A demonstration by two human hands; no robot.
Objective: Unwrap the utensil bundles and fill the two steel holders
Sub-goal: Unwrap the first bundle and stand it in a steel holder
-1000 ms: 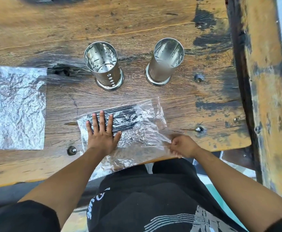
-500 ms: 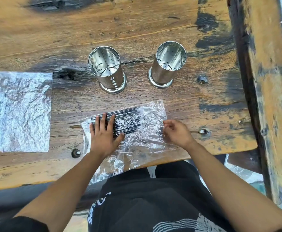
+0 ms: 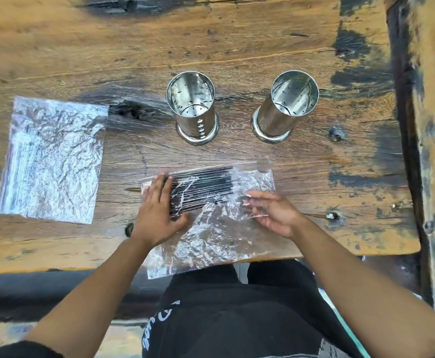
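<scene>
Item 1, far left: flat foil sheet (image 3: pixel 49 161), spread on the table (image 3: pixel 237 34), well apart from both hands.

Item 2: left hand (image 3: pixel 157 210), open, palm down, fingers pressing the left ends of the black utensils (image 3: pixel 203 188).

Item 3, centre: those utensils, a row of thin black sticks on an opened foil wrap (image 3: pixel 211 236); long axis left to right, just ahead of both hands. Wrap overhangs the near table edge.

Item 4: left steel holder (image 3: pixel 194 107), upright, empty, beyond the bundle.

Item 5: right hand (image 3: pixel 273 213), open, fingers loosely spread at the sticks' right ends, gripping nothing.

Item 6: right steel holder (image 3: pixel 286 104), upright, empty.

Judgement: either hand can gather; the left is already on them.
</scene>
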